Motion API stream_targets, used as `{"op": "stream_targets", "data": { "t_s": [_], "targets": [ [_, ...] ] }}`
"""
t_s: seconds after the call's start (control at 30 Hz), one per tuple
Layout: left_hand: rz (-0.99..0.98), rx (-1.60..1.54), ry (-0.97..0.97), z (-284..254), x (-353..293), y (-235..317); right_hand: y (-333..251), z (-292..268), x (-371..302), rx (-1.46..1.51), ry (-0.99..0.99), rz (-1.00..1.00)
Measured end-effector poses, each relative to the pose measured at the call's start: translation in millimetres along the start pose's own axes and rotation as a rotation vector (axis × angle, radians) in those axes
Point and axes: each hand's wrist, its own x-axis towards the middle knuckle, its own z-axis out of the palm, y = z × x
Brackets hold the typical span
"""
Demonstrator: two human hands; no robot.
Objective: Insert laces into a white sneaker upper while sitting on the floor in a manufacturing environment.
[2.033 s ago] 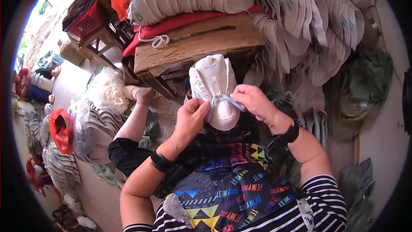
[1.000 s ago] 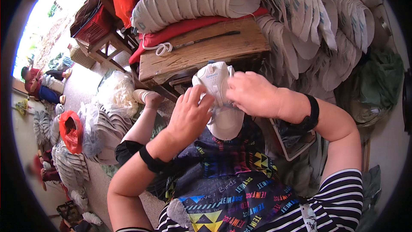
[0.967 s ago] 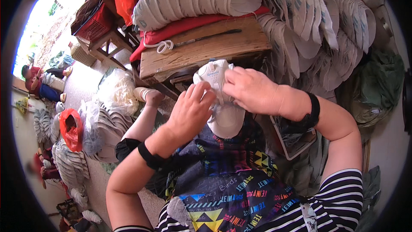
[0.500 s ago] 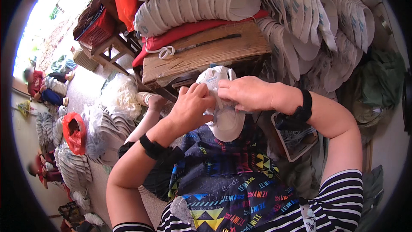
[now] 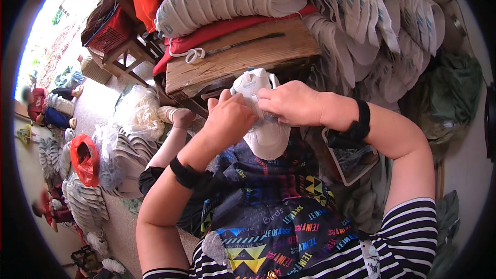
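Pale floor (image 5: 124, 217) runs down the left of a crowded workroom, where a seated person in red (image 5: 37, 104) shows at the far edge. Nearer lie a red bag (image 5: 85, 160), a clear bag (image 5: 139, 111) and heaps of shoe parts (image 5: 82, 201). Farther back, a red basket (image 5: 111, 33) sits on a wooden stool (image 5: 124, 67). Ahead stands a wooden desk (image 5: 243, 54), bearing a thin dark rod (image 5: 258, 39), a loop of white cord (image 5: 194, 55) and a red cloth (image 5: 222, 31) under a long roll of grey-white uppers (image 5: 232, 0). More uppers (image 5: 356, 10) hang in rows to the right, above a dark green sack (image 5: 449, 93).

Just in front of the desk's near edge is a white shoe (image 5: 267, 143), its toe toward the wearer, above a dark printed apron (image 5: 268, 217). The left hand (image 5: 230, 116) is at the shoe's left side, fingers bent and close together. The right hand (image 5: 294, 104) reaches over its middle from the other side, thumb and fingers drawn together. Both sets of fingertips are partly hidden, so I cannot tell what they grip.
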Motion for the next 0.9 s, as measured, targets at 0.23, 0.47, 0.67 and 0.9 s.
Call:
{"op": "stream_targets", "data": {
  "t_s": [0.23, 0.47, 0.67, 0.9],
  "targets": [
    [-0.120, -0.294, 0.047, 22.4, 4.1, -9.6, 1.4, 3.5, -13.0, 0.092, 0.094, 0.017],
    [-0.366, -0.689, 0.274, 25.3, 14.9, -9.1, 15.5, -6.0, -3.3, 0.284, -0.023, 0.154],
    [-0.630, -1.307, 0.207, 6.0, 21.6, -2.0, 25.5, 4.1, -8.2, 0.394, 0.048, 0.055],
    [-0.347, -0.649, 0.485, 44.9, 15.3, 4.3, 3.6, 14.1, -21.9, 0.366, 0.193, 0.254]
  ]
}}
